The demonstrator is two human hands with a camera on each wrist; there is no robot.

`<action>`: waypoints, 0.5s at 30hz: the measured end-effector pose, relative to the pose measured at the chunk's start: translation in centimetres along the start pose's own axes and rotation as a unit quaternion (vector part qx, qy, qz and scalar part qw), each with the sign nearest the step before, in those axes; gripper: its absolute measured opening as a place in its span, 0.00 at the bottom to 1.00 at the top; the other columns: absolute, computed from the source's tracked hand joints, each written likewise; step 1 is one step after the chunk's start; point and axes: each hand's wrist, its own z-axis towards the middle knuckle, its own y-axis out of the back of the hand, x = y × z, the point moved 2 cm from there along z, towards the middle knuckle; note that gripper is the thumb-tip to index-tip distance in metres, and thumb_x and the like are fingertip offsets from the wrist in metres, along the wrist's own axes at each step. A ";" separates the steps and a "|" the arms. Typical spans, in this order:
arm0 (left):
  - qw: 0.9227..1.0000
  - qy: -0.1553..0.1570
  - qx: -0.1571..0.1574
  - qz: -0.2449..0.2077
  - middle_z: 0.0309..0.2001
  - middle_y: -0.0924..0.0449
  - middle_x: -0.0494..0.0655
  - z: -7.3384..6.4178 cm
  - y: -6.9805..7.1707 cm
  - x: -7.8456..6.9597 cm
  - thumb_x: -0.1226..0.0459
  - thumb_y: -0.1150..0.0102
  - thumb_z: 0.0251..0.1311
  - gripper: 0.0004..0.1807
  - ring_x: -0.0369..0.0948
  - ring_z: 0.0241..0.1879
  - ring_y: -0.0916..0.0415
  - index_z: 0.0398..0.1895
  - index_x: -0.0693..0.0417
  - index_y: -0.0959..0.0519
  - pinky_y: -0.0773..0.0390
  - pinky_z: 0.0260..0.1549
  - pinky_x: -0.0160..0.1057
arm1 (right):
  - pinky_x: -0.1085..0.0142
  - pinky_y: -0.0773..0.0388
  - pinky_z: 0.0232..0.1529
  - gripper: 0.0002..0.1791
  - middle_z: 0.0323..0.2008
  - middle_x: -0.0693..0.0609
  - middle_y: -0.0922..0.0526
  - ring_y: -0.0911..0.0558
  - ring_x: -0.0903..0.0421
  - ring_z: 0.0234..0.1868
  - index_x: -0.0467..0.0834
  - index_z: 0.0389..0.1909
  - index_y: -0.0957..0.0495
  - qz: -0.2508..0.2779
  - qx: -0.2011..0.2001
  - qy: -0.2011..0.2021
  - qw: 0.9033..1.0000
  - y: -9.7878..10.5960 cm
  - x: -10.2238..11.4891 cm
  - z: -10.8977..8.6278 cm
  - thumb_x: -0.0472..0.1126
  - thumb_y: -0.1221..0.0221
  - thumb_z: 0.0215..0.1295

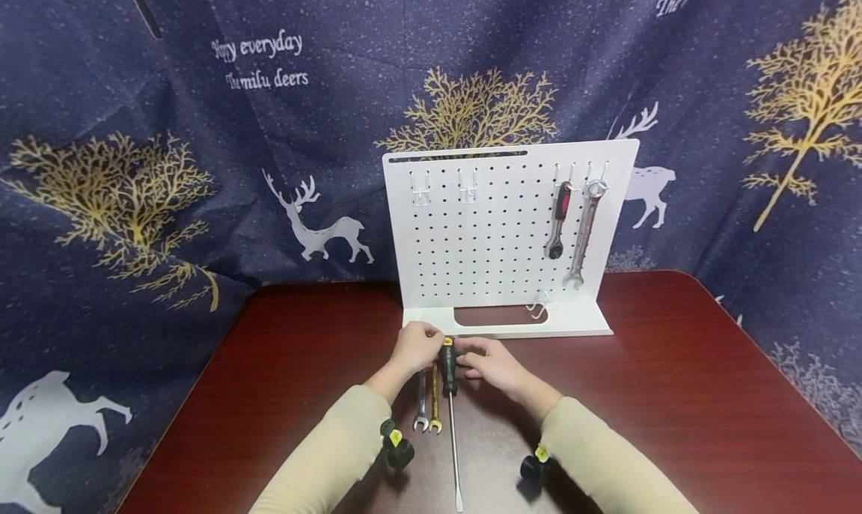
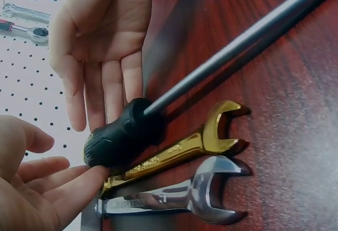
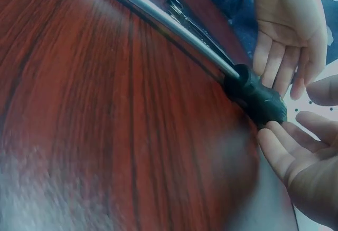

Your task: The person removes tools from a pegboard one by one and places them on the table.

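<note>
A flathead screwdriver [image 1: 450,368] with a black handle lies on the table, its long steel shaft [image 1: 454,447] pointing toward me. My left hand [image 1: 417,347] is at the left of the handle's butt end, fingertips right at it and thumb apart in the left wrist view. From the other side my right hand [image 1: 494,363] reaches its loosely extended fingers to the same handle [image 3: 259,99]. A gold open-end wrench [image 2: 174,154] and a silver wrench [image 2: 174,196] lie side by side left of the screwdriver, their far ends partly hidden by my left hand.
A white pegboard [image 1: 485,252] stands just behind my hands. On its right hang a red-and-black ratchet [image 1: 560,218] and a large combination wrench [image 1: 584,233]. Clear hooks [image 1: 468,188] sit at its upper left; a loose-looking hook [image 1: 541,305] is near its base.
</note>
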 end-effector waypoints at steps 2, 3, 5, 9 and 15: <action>0.999 -0.022 -0.013 0.033 0.35 0.16 0.52 0.2 0.1 -0.4 0.63 0.48 0.58 0.13 0.40 0.29 0.21 0.39 0.61 0.17 0.20 0.27 0.35 | 0.58 0.18 0.47 0.23 0.57 0.32 0.27 0.20 0.41 0.52 0.28 0.57 0.30 -0.009 -0.005 0.005 1.000 0.4 0.0 0.0 0.34 0.47 0.62; 0.998 -0.035 -0.019 0.047 0.36 0.16 0.52 0.2 0.1 -0.6 0.62 0.47 0.58 0.13 0.40 0.31 0.22 0.39 0.60 0.17 0.21 0.29 0.35 | 0.58 0.17 0.46 0.23 0.57 0.32 0.26 0.20 0.41 0.52 0.28 0.57 0.30 -0.017 -0.010 0.011 1.000 0.6 0.0 0.0 0.35 0.47 0.62; 0.996 -0.052 -0.026 0.065 0.38 0.15 0.50 0.4 0.2 -1.1 0.62 0.47 0.59 0.13 0.39 0.34 0.23 0.40 0.59 0.17 0.22 0.32 0.35 | 0.58 0.17 0.45 0.22 0.55 0.33 0.25 0.19 0.42 0.50 0.28 0.55 0.28 -0.034 -0.019 0.021 0.999 1.1 0.1 -0.1 0.35 0.47 0.62; 0.996 -0.069 -0.017 0.060 0.36 0.16 0.49 0.7 0.0 -2.2 0.61 0.48 0.61 0.14 0.40 0.29 0.23 0.44 0.59 0.18 0.21 0.31 0.37 | 0.60 0.16 0.41 0.19 0.52 0.33 0.22 0.18 0.43 0.45 0.28 0.52 0.26 -0.081 -0.046 0.050 0.994 2.4 0.4 -0.3 0.35 0.46 0.64; 0.992 -0.101 -0.011 0.072 0.43 0.16 0.50 0.9 -0.7 -4.4 0.60 0.49 0.62 0.15 0.44 0.41 0.20 0.47 0.55 0.19 0.21 0.43 0.45 | 0.66 0.19 0.37 0.16 0.48 0.37 0.19 0.18 0.43 0.41 0.31 0.50 0.24 -0.127 -0.084 0.065 0.986 4.6 0.7 -0.8 0.35 0.45 0.65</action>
